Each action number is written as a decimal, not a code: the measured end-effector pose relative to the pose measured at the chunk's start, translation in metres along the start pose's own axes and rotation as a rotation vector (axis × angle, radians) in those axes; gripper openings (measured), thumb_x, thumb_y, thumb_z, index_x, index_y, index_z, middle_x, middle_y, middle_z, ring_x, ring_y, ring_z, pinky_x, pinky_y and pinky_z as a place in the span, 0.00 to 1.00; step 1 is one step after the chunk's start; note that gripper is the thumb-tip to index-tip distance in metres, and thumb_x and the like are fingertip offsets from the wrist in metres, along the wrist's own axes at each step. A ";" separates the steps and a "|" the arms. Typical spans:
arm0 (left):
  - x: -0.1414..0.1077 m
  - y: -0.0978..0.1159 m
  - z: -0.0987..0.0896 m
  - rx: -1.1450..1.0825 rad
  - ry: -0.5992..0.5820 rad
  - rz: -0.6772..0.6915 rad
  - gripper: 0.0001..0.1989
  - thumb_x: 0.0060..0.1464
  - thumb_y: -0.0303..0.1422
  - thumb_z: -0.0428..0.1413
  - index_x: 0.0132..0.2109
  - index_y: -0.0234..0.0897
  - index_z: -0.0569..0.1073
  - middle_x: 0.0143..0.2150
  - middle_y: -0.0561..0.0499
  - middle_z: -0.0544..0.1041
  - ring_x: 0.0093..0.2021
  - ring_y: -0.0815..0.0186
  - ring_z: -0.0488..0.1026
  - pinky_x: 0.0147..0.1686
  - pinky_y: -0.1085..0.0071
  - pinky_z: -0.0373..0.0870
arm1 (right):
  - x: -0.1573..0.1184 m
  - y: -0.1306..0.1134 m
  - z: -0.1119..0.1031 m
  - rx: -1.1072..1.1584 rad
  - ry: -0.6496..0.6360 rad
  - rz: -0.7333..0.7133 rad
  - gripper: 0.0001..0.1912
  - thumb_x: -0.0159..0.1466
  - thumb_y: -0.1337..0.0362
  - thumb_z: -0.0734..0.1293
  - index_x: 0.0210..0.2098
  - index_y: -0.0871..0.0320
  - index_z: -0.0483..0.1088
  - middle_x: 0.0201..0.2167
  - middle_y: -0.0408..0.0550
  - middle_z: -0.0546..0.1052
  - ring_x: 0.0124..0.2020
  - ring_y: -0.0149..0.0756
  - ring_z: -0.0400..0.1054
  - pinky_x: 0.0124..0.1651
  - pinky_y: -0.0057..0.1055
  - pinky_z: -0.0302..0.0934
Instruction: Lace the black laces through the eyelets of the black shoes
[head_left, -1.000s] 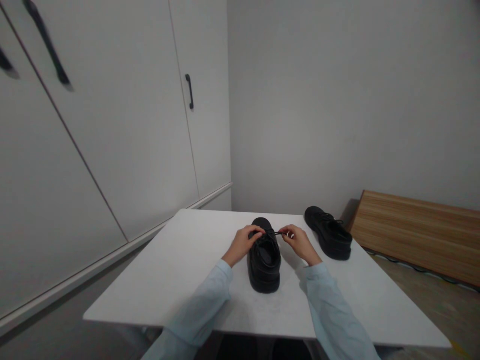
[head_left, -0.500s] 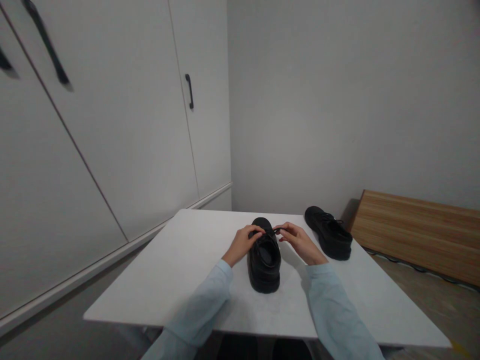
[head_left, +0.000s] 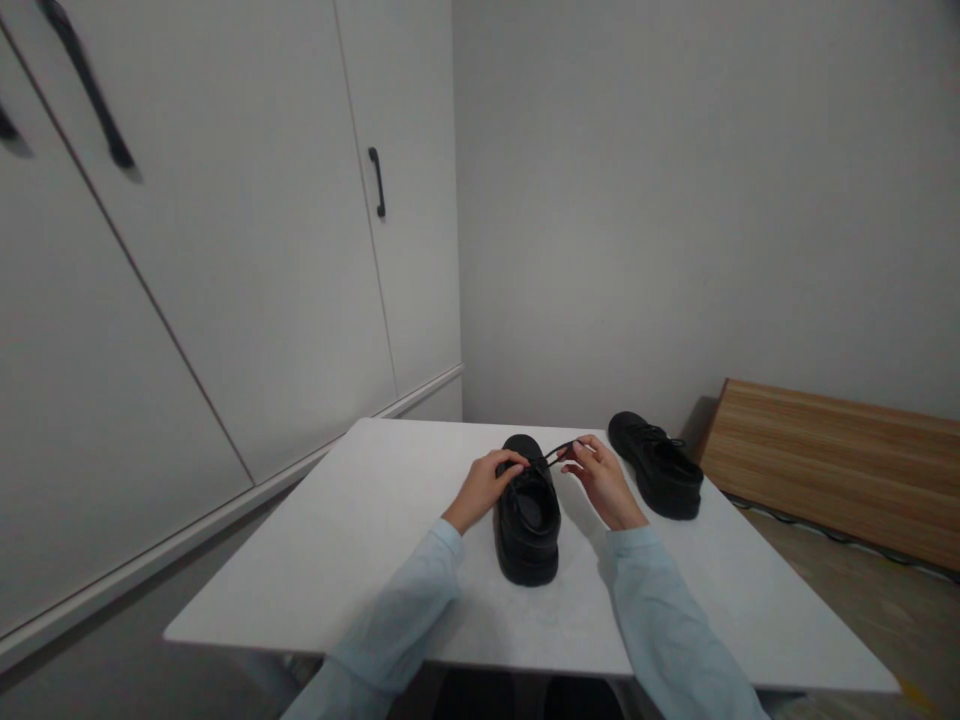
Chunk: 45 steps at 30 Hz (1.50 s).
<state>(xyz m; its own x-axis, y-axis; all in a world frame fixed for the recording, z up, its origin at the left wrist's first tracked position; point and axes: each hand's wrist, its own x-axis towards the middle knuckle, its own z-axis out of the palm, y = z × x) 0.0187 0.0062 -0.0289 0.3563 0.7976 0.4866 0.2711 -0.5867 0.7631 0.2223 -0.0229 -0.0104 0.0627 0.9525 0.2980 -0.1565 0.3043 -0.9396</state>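
Observation:
A black lace-up shoe (head_left: 529, 550) stands on the white table in front of me, its toe pointing away and its heel towards me. From its front a black shoelace (head_left: 559, 451) stretches up to the right in a loop. My right hand (head_left: 598, 480) pinches the far end of that lace, a little way off the shoe's right side. On the left side of the lacing, my left hand (head_left: 486, 487) has its fingertips closed over the shoe's laces; exactly what they pinch is too small to make out.
A second black shoe (head_left: 660, 470) rests at the table's right edge, its lace tied. The white table (head_left: 360, 540) reaches towards a grey wall. White cabinets (head_left: 247, 250) with black handles line the left. A wood-grain panel (head_left: 832, 460) stands low at the right.
My right hand has drawn up and to the right, and more of the lace now shows stretched between it and the shoe. My left hand has stayed nearly in place.

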 end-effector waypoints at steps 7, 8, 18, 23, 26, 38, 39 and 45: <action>0.000 0.001 0.000 0.002 0.000 -0.008 0.09 0.55 0.35 0.54 0.40 0.39 0.77 0.42 0.49 0.79 0.46 0.62 0.73 0.50 0.67 0.65 | -0.002 -0.001 0.009 0.046 -0.038 -0.073 0.15 0.59 0.48 0.64 0.33 0.52 0.58 0.36 0.49 0.77 0.38 0.41 0.73 0.47 0.44 0.64; 0.000 0.001 0.000 0.006 0.000 -0.012 0.09 0.55 0.35 0.54 0.40 0.39 0.77 0.42 0.49 0.79 0.46 0.62 0.73 0.50 0.67 0.65 | -0.002 -0.002 0.010 0.068 -0.044 -0.075 0.15 0.59 0.49 0.64 0.33 0.52 0.58 0.37 0.49 0.77 0.38 0.41 0.73 0.47 0.44 0.64; 0.001 -0.003 0.001 0.016 -0.008 0.009 0.09 0.56 0.35 0.54 0.40 0.38 0.77 0.42 0.49 0.79 0.45 0.63 0.73 0.50 0.67 0.65 | -0.001 0.006 0.014 -0.075 0.033 -0.144 0.13 0.62 0.50 0.61 0.37 0.51 0.56 0.20 0.37 0.68 0.25 0.33 0.66 0.35 0.33 0.64; 0.000 -0.003 0.001 0.008 -0.001 0.019 0.09 0.56 0.36 0.53 0.40 0.39 0.77 0.42 0.49 0.79 0.46 0.63 0.73 0.50 0.67 0.65 | 0.001 0.003 0.006 -0.305 0.144 -0.256 0.11 0.62 0.53 0.61 0.35 0.53 0.59 0.20 0.38 0.62 0.23 0.31 0.59 0.28 0.28 0.56; 0.000 -0.002 0.000 0.004 -0.001 0.016 0.10 0.56 0.36 0.53 0.40 0.39 0.77 0.42 0.49 0.79 0.45 0.63 0.73 0.50 0.67 0.65 | 0.003 0.002 -0.001 -0.471 0.183 -0.278 0.11 0.60 0.54 0.63 0.33 0.55 0.62 0.23 0.41 0.66 0.26 0.33 0.61 0.30 0.30 0.57; 0.001 -0.001 -0.006 0.040 0.055 0.012 0.10 0.53 0.38 0.56 0.36 0.36 0.76 0.37 0.48 0.77 0.41 0.62 0.72 0.45 0.67 0.66 | -0.004 0.006 0.008 -0.682 -0.181 -0.257 0.15 0.58 0.57 0.66 0.43 0.54 0.69 0.44 0.49 0.72 0.49 0.42 0.65 0.51 0.41 0.58; 0.002 -0.002 -0.007 0.077 0.063 0.007 0.10 0.52 0.39 0.57 0.34 0.37 0.76 0.36 0.48 0.77 0.41 0.62 0.72 0.45 0.67 0.65 | -0.005 0.006 0.008 -0.683 -0.220 -0.250 0.16 0.58 0.57 0.66 0.45 0.54 0.68 0.45 0.49 0.72 0.50 0.43 0.64 0.53 0.41 0.58; 0.004 -0.009 -0.010 0.119 -0.007 -0.017 0.11 0.47 0.40 0.60 0.31 0.36 0.77 0.33 0.49 0.76 0.38 0.62 0.70 0.43 0.67 0.64 | -0.007 0.007 0.008 -0.685 -0.351 -0.233 0.27 0.52 0.58 0.71 0.50 0.54 0.65 0.50 0.51 0.69 0.54 0.44 0.62 0.59 0.43 0.53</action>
<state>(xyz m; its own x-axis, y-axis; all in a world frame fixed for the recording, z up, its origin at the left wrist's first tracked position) 0.0083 0.0160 -0.0297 0.3573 0.8067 0.4707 0.3809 -0.5861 0.7151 0.2133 -0.0273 -0.0181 -0.3120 0.8483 0.4277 0.4689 0.5291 -0.7072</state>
